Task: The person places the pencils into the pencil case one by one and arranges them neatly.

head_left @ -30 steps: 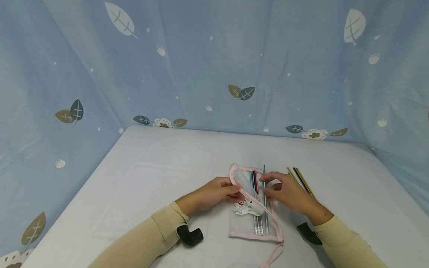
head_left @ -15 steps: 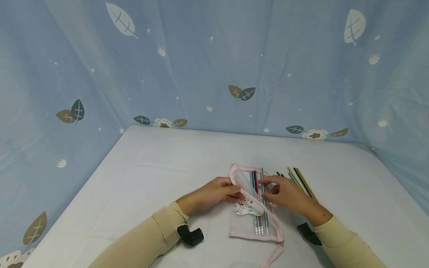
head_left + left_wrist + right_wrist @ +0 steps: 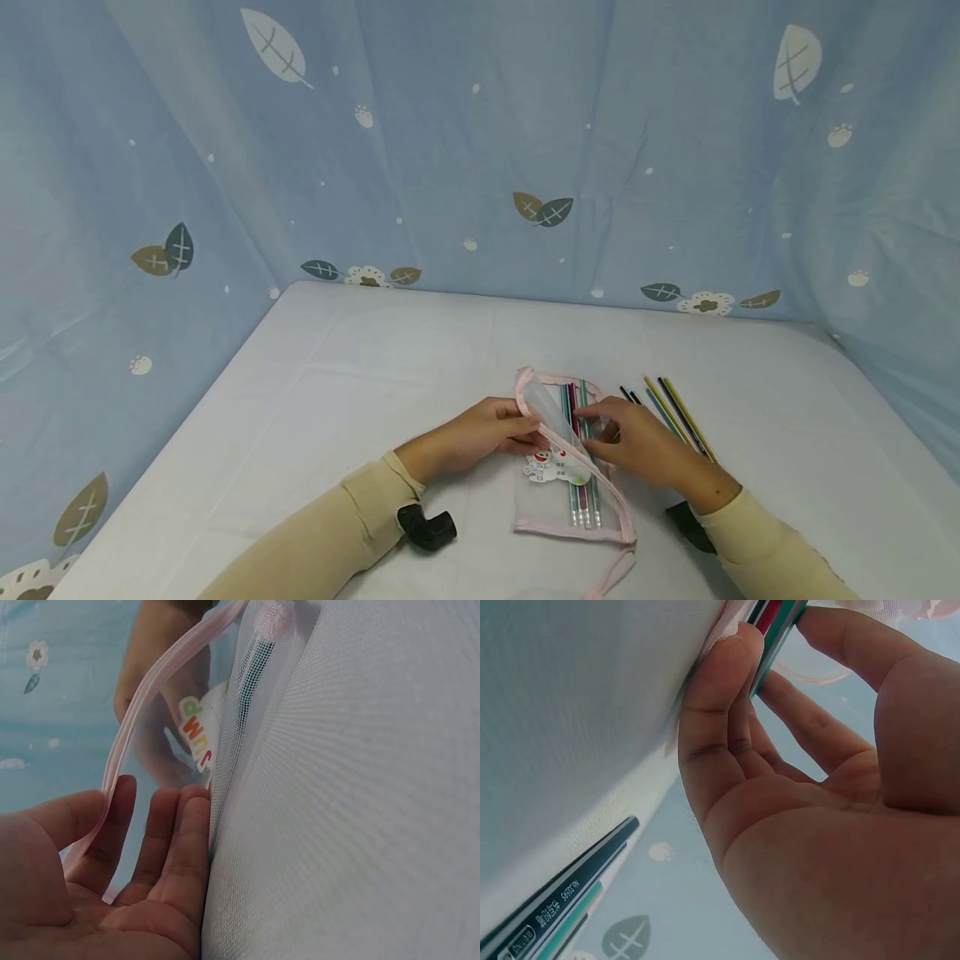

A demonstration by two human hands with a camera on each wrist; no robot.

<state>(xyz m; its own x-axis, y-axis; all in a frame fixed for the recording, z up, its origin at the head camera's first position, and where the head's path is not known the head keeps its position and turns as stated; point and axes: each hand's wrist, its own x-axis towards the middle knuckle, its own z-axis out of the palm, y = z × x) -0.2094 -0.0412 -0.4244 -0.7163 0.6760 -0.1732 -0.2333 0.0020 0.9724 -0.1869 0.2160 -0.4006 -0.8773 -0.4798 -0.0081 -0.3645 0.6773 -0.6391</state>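
Note:
A clear and mesh pencil pouch point(image 3: 536, 508) with pink trim lies on the table, its front panel raised. My left hand point(image 3: 483, 433) pinches the pink edge point(image 3: 139, 712) of that panel between thumb and finger, with the other fingers extended by the opening. Inside are several pencils point(image 3: 573, 417), red and teal among them, seen through the panel with their silver ends near the bottom seam. A teal-green pencil point(image 3: 782, 634) is between the thumb and fingers of my right hand point(image 3: 637, 437), at the pouch's right side. A cartoon label point(image 3: 551, 467) shows on the front.
Several loose pencils point(image 3: 675, 408), yellow, black and teal, lie on the table just right of the pouch, partly behind my right hand. A pink strap point(image 3: 617, 571) trails from the pouch's lower right corner. A blue patterned curtain point(image 3: 465, 150) surrounds the white table point(image 3: 390, 350).
My right hand has shifted slightly left and down with the teal-green pencil, which now sits lower in the pouch beside the others. The left hand has kept its place on the pouch edge.

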